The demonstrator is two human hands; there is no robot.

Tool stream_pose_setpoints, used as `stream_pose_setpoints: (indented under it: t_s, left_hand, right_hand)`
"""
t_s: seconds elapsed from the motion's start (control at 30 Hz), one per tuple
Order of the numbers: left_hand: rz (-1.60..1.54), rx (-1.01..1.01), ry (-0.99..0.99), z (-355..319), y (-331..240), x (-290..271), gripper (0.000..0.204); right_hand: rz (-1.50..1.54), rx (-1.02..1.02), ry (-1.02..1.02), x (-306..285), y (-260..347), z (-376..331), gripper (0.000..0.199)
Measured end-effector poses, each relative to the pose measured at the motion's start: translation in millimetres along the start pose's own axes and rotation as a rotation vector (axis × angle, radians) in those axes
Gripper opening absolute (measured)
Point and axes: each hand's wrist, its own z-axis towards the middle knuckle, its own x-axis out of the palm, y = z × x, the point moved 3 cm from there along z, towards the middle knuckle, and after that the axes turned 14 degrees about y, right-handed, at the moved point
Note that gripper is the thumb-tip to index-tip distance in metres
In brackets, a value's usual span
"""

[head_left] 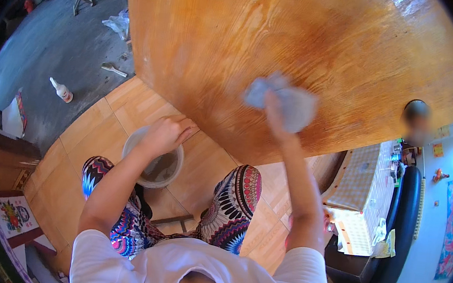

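Starting at the left, your left hand (pixel 167 133) is resting on the 12 o'clock rim of a pale plastic bucket (pixel 136 136) that is standing on the tiled floor (pixel 92 130) between your knees, with dark liquid showing inside; the fingers are lying half-curled over the rim and against the table edge, and you cannot tell whether they are actually gripping the rim or only leaning on it. Moving right, the big round wooden table (pixel 237 37) is filling the top of the view, its near edge curving down toward 6 o'clock. On that surface, at about 4 o'clock from the table's middle and close to the near edge, your right hand (pixel 274 113) is pressing a crumpled grey-blue cloth (pixel 291 101), with the fingers closing over its lower left part and most of the wad bulging out above and to the right of the knuckles. Judging by its folds, the cloth is looking light, soft and limp, possibly damp, so it is likely giving way under pressure rather than sliding stiffly; bunching it in the palm, as you are doing, is the sensible hold. Wadded like this it is having no real pointing end, though its longer spread is running roughly from 10 o'clock to 4 o'clock across the table, from the smaller lump at upper left to the broader lobe at right.
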Motion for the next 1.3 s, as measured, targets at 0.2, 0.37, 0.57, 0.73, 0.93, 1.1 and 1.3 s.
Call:
stream_pose_setpoints:
  t_s: [0.2,0.37,0.57,0.73,0.93,1.1,1.3]
  left_hand:
    - [-0.002,0.049,-0.028,-9.7,6.2,0.9,0.013]
    - [0.019,0.070,0.037,-11.3,6.0,6.1,0.013]
    - [0.086,0.023,0.101,-19.7,21.1,17.1,0.014]
    - [0.091,0.031,0.067,-20.1,30.2,18.6,0.015]
    - [0.018,-0.012,0.137,-16.2,23.7,7.4,0.017]
    - [0.007,0.032,0.098,-18.2,17.5,9.5,0.019]
    - [0.095,0.063,0.065,-16.8,22.9,27.9,0.018]
  right_hand:
    - [0.459,-0.086,0.436,32.9,8.5,-60.0,0.023]
    - [-0.178,-0.043,-0.167,-118.6,-62.6,29.1,0.025]
    - [-0.398,0.114,-0.554,-158.8,-4.5,153.8,0.053]
    - [-0.052,0.201,0.511,14.8,78.5,98.3,0.030]
    - [0.303,-0.321,0.412,149.0,91.4,22.8,0.022]
    - [0.623,-0.074,0.092,-49.5,46.1,125.8,0.021]
    - [-0.450,-0.066,-0.501,-154.3,21.4,194.2,0.034]
